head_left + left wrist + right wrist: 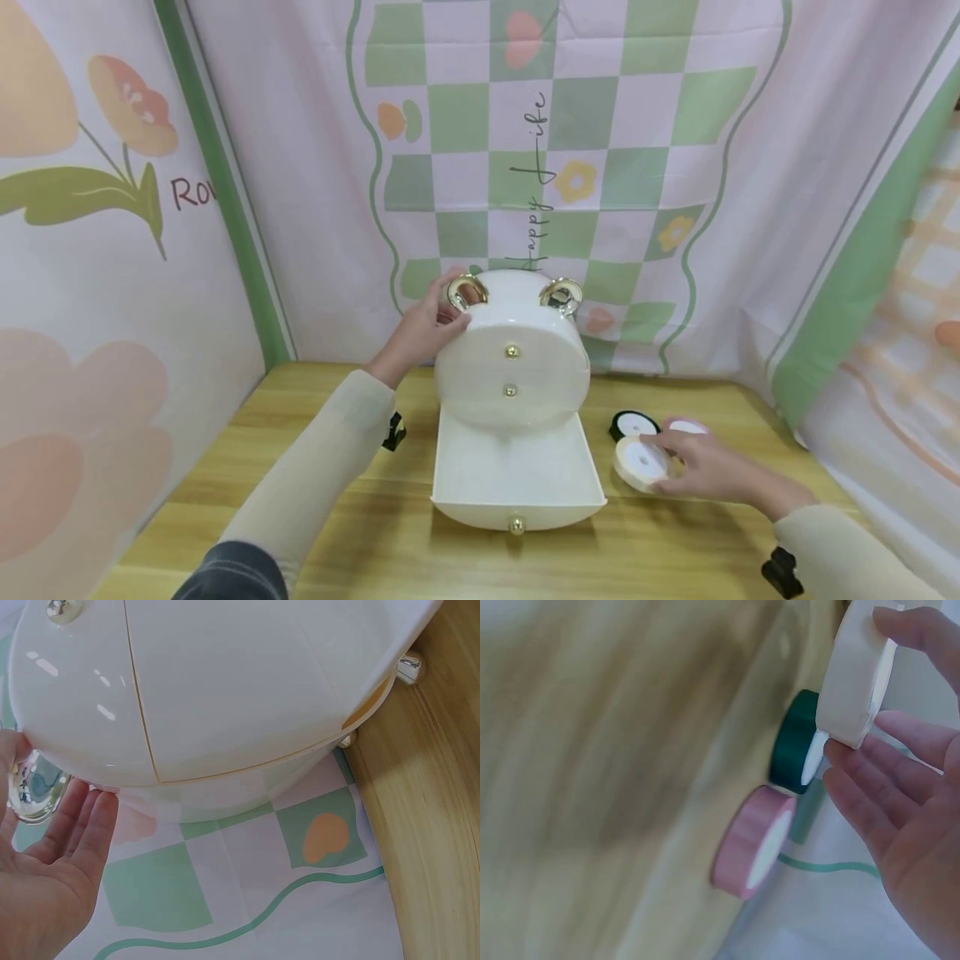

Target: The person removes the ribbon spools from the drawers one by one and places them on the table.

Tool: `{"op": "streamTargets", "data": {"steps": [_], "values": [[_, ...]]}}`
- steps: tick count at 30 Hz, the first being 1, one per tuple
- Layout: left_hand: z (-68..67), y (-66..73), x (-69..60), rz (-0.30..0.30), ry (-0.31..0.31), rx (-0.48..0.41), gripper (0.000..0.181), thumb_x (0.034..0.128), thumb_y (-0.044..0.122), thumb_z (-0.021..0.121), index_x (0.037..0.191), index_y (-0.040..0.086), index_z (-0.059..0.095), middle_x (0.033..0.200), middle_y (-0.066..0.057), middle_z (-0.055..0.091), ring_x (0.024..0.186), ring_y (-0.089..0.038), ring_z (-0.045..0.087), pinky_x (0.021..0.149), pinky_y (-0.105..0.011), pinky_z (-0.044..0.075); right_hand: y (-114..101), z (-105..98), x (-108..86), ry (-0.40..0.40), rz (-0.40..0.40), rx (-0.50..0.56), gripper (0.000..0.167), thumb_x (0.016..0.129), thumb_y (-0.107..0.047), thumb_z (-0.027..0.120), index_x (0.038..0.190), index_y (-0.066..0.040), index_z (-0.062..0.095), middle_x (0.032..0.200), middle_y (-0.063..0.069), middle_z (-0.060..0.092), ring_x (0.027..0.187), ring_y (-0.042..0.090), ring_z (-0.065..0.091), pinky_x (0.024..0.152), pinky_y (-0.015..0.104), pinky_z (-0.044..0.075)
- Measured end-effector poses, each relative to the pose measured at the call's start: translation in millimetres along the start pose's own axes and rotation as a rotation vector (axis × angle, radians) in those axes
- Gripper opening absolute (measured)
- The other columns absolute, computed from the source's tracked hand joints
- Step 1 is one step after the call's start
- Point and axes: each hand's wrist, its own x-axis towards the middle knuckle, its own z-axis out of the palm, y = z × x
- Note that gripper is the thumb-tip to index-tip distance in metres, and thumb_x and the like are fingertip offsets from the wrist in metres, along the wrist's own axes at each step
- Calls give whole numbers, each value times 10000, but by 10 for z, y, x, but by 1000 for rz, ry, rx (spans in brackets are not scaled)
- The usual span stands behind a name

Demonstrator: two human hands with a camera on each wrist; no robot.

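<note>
A glossy white storage box [517,367] with two gold ring-shaped ears stands on the table, its lower drawer [517,467] pulled out at the front. My left hand [429,332] holds the box by its left ear [39,787], thumb on one side and fingers on the other. To the right of the drawer, my right hand [701,467] pinches a cream ribbon roll [855,671] between thumb and fingers. Close beside it are a dark green ribbon roll [793,742] and a pink one [751,840], the pink partly hidden by my hand in the head view.
The wooden table [360,533] ends at a hanging cloth with green and white checks [525,125] behind the box. Printed cloth also hangs along the left and right sides. A gold knob [517,525] sticks out from the drawer front.
</note>
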Motion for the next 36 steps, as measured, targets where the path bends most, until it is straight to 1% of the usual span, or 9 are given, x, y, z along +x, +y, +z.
{"op": "streamTargets", "data": {"steps": [4,6,9,15,18,22,30,33,36], "values": [[-8,6,13,13,-3,9,732,998,244,648,1581,350,218,1030,-74,656,946,-215,643,829,-358,559,4,49,-55,-71,89,47,709,811,-478,809,1284,24,642,1227,169,654,1111,352,598,909,559,489],[-8,10,18,19,-3,9,730,998,240,647,1581,339,220,1029,-78,657,943,-217,645,828,-358,560,16,79,-77,-87,103,67,711,818,-476,805,1285,34,636,1239,181,654,1127,392,598,917,575,485],[-7,12,22,27,-5,7,729,999,237,645,1581,338,218,1028,-80,658,940,-218,647,827,-357,561,39,126,-105,-97,111,83,706,812,-459,817,1278,40,638,1230,174,659,1123,386,605,912,554,499],[-5,11,20,34,-4,15,727,1001,235,639,1582,333,213,1028,-78,658,938,-217,648,830,-357,559,115,227,-153,-43,72,69,689,772,-418,861,1228,55,656,1188,151,675,1084,321,619,880,435,530],[-7,13,13,29,-1,13,726,1001,235,638,1582,334,215,1028,-78,658,934,-220,648,825,-364,559,137,253,-167,-18,55,61,674,766,-403,868,1217,51,658,1179,147,676,1075,304,619,880,412,528],[-3,14,6,31,-1,12,725,1001,232,637,1585,324,216,1028,-80,656,935,-223,647,826,-366,560,131,253,-183,-12,64,69,674,767,-407,867,1221,44,656,1187,154,672,1081,330,616,888,459,521],[1,8,2,38,-3,21,725,1002,237,635,1585,318,212,1034,-85,654,939,-225,649,841,-361,558,60,160,-183,-5,151,118,602,848,-374,806,1260,33,641,1254,233,628,1146,438,582,938,617,459],[-3,5,3,40,-5,19,731,1000,235,637,1586,317,209,1038,-90,656,943,-228,650,846,-361,558,26,118,-164,32,131,110,530,872,-333,790,1250,12,653,1256,233,629,1150,434,582,937,614,462],[-8,2,2,38,-5,14,737,998,232,641,1588,319,206,1039,-90,656,944,-231,649,848,-362,557,-19,92,-137,93,78,95,437,873,-265,796,1211,-13,681,1209,174,655,1107,369,613,901,550,509]]}}
